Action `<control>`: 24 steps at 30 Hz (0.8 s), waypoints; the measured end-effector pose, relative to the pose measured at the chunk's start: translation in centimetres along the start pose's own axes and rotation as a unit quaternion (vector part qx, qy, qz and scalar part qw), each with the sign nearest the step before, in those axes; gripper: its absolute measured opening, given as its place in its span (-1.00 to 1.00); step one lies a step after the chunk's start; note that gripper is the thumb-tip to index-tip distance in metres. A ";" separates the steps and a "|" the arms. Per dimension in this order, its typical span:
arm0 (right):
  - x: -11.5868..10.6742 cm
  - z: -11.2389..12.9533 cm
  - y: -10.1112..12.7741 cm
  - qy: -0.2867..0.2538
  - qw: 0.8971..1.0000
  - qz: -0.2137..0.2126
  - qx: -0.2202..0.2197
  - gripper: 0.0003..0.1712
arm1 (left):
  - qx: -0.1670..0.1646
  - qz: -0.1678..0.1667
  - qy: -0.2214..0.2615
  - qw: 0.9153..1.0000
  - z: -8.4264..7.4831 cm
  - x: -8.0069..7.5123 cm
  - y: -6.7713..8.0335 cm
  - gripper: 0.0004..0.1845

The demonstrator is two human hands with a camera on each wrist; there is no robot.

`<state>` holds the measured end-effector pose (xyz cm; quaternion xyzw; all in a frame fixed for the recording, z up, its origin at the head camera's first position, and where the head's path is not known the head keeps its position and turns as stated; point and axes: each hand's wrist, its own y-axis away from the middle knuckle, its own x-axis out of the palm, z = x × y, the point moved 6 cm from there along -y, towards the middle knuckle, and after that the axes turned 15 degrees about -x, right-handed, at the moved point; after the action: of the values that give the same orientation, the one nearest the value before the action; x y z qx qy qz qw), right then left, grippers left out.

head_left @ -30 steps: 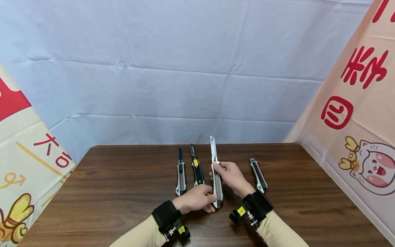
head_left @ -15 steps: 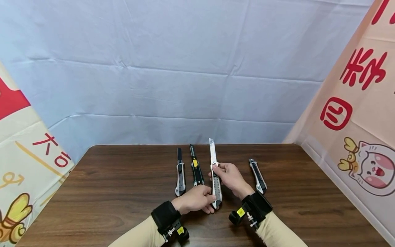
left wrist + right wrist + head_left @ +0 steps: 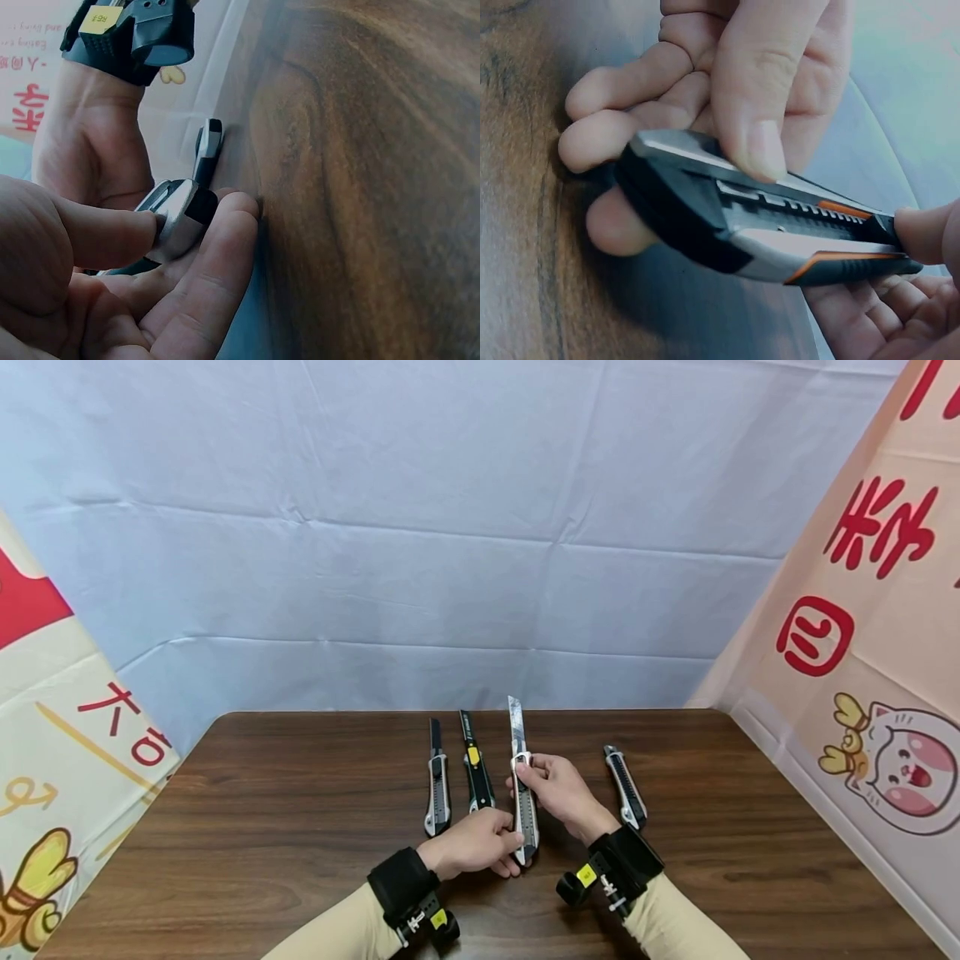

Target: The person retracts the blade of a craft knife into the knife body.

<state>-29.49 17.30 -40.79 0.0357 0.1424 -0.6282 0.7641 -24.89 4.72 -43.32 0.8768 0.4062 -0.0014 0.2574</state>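
Two orange accents on the knife [image 3: 780,240] show only wrist-side.

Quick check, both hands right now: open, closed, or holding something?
Left hand: closed, pinching the rear end of the utility knife.
Right hand: closed around the same knife near its front end, blade extended.

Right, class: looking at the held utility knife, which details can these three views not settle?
- Held utility knife blade: absent from both wrist views, tiny in head view.
- Its slider: under the right hand thumb in right wrist view.
- Its butt end: wrapped by the left hand fingers.
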 end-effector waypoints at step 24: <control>-0.4 -0.1 -0.1 -0.043 0.998 0.048 -0.008 -0.43 | 0.016 -0.007 0.022 1.000 -0.4 -0.3 0.0 -0.75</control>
<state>-29.71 17.72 -40.79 0.0096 0.1127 -0.5909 0.7988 -25.15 4.71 -42.94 0.8778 0.4176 0.0095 0.2344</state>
